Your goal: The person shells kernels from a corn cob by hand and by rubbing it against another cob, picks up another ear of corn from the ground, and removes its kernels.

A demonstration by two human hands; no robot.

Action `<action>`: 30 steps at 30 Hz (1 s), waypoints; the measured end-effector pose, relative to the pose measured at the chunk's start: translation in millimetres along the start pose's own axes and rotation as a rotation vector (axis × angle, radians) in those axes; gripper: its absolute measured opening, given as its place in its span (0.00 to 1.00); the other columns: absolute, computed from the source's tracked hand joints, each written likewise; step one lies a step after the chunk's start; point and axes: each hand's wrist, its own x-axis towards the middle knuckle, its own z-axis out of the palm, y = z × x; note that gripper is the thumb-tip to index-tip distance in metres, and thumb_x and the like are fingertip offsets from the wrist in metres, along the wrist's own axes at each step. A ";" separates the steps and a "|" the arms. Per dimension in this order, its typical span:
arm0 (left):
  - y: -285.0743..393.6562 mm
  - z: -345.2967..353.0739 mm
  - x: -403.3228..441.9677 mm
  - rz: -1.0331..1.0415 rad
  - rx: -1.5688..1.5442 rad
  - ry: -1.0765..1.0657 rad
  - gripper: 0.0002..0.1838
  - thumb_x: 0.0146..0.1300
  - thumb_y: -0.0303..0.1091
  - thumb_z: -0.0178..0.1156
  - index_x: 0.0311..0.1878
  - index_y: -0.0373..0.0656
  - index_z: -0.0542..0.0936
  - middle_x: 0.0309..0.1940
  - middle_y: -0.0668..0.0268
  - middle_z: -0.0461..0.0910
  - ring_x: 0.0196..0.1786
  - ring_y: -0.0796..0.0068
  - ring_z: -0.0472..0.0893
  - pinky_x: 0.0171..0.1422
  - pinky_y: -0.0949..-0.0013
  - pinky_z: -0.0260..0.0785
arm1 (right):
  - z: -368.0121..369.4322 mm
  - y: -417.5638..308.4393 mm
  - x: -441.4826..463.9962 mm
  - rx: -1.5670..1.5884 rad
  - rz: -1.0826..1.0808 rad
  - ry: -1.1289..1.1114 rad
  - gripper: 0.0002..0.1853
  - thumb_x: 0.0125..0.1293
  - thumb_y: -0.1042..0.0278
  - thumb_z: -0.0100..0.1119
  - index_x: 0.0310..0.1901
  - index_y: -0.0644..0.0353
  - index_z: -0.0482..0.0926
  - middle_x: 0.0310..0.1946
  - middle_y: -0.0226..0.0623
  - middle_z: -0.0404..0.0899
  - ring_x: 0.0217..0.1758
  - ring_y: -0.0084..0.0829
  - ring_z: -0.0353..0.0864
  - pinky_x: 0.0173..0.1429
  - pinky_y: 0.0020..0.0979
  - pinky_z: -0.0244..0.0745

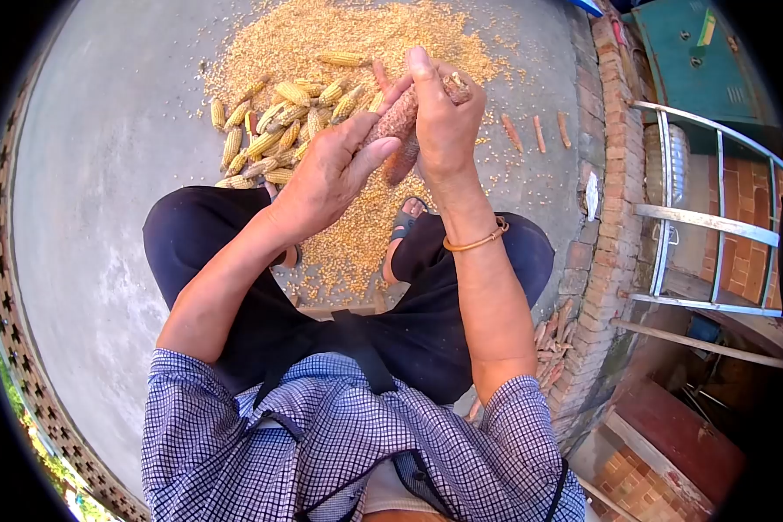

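Note:
In front of my knees, my left hand (326, 170) is closed around the lower end of a reddish, mostly bare corncob (393, 119). My right hand (448, 122) is closed at the cob's upper part, thumb pointing up. A second reddish cob (400, 163) shows beneath, close against the first; its other end seems to stick out past my right fingers, partly hidden by them. Just beyond my left hand lies a pile of yellow corn ears (278, 117). Loose kernels (339, 35) spread over the floor behind the pile and between my feet.
Several bare cobs (539, 133) lie on the concrete floor (104, 157) at the right, with a heap of cobs (555, 344) nearer me. A low brick edge (613, 174) runs along the right, beside a metal rail frame (713, 217) and a green cabinet (696, 61).

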 end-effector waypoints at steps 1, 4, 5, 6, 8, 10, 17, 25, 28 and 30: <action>4.2 -1.2 -1.4 -0.108 -0.150 -0.030 0.15 0.74 0.40 0.55 0.38 0.36 0.70 0.18 0.67 0.63 0.20 0.76 0.63 0.25 0.69 0.57 | 0.0 -0.2 -0.8 0.006 0.003 -0.001 0.21 0.71 0.61 0.58 0.22 0.65 0.77 0.19 0.33 0.78 0.22 0.19 0.76 0.33 0.26 0.74; 13.9 -5.4 -1.7 -0.313 -0.479 -0.112 0.15 0.75 0.44 0.53 0.42 0.40 0.72 0.19 0.74 0.61 0.18 0.84 0.59 0.20 0.76 0.51 | -0.4 -0.1 1.8 0.037 -0.012 0.004 0.22 0.72 0.59 0.57 0.22 0.66 0.77 0.18 0.33 0.77 0.22 0.19 0.74 0.36 0.27 0.77; 8.5 -5.6 -2.0 -0.308 -0.506 -0.134 0.16 0.75 0.46 0.53 0.46 0.41 0.72 0.20 0.75 0.61 0.18 0.86 0.57 0.19 0.78 0.49 | -0.7 3.8 2.6 0.059 -0.027 0.013 0.22 0.71 0.58 0.58 0.22 0.65 0.77 0.18 0.31 0.77 0.22 0.19 0.74 0.32 0.26 0.72; 5.0 -6.7 -2.5 -0.304 -0.534 -0.155 0.17 0.75 0.48 0.52 0.49 0.42 0.73 0.21 0.77 0.60 0.18 0.89 0.56 0.18 0.80 0.48 | -1.3 7.6 3.1 0.080 -0.041 0.021 0.22 0.71 0.58 0.59 0.22 0.64 0.77 0.18 0.29 0.76 0.21 0.18 0.73 0.28 0.24 0.68; 6.1 -13.7 -0.7 -0.403 -0.784 -0.211 0.17 0.75 0.49 0.52 0.46 0.43 0.72 0.21 0.78 0.59 0.18 0.88 0.56 0.17 0.81 0.48 | -3.1 13.1 5.5 0.093 -0.041 0.027 0.23 0.71 0.55 0.58 0.21 0.63 0.77 0.17 0.27 0.75 0.21 0.17 0.70 0.28 0.24 0.65; 8.4 -15.7 -0.8 -0.478 -0.926 -0.227 0.17 0.75 0.50 0.52 0.43 0.44 0.71 0.21 0.78 0.57 0.18 0.88 0.56 0.16 0.81 0.47 | -3.0 14.7 5.5 0.075 -0.049 0.043 0.24 0.71 0.53 0.58 0.21 0.62 0.77 0.17 0.25 0.73 0.21 0.16 0.68 0.27 0.25 0.63; 5.5 -11.0 0.7 -0.446 -0.793 -0.185 0.17 0.74 0.49 0.54 0.45 0.43 0.73 0.20 0.76 0.60 0.19 0.87 0.60 0.19 0.79 0.55 | -0.3 3.8 0.4 -0.095 0.012 0.105 0.23 0.72 0.57 0.57 0.20 0.61 0.74 0.16 0.26 0.70 0.22 0.16 0.67 0.44 0.32 0.76; -1.9 4.5 0.8 -0.295 -0.467 0.065 0.20 0.75 0.51 0.51 0.46 0.41 0.72 0.23 0.75 0.60 0.20 0.87 0.58 0.21 0.80 0.50 | 2.3 22.0 2.3 0.038 0.117 0.077 0.19 0.71 0.54 0.60 0.28 0.60 0.81 0.21 0.25 0.75 0.25 0.17 0.70 0.30 0.25 0.65; 13.5 -8.1 4.0 -0.483 -0.906 -0.002 0.24 0.76 0.56 0.45 0.45 0.40 0.72 0.22 0.76 0.56 0.18 0.87 0.54 0.19 0.80 0.45 | -2.3 7.3 3.9 0.262 0.282 0.052 0.19 0.72 0.51 0.57 0.37 0.62 0.81 0.29 0.30 0.79 0.32 0.19 0.74 0.36 0.25 0.70; 14.6 -11.1 2.4 -0.521 -1.032 -0.022 0.26 0.76 0.58 0.44 0.44 0.39 0.71 0.21 0.76 0.55 0.18 0.87 0.54 0.18 0.80 0.45 | -6.0 7.3 1.1 0.221 0.308 0.020 0.22 0.75 0.50 0.52 0.44 0.65 0.81 0.38 0.37 0.83 0.37 0.21 0.77 0.41 0.24 0.74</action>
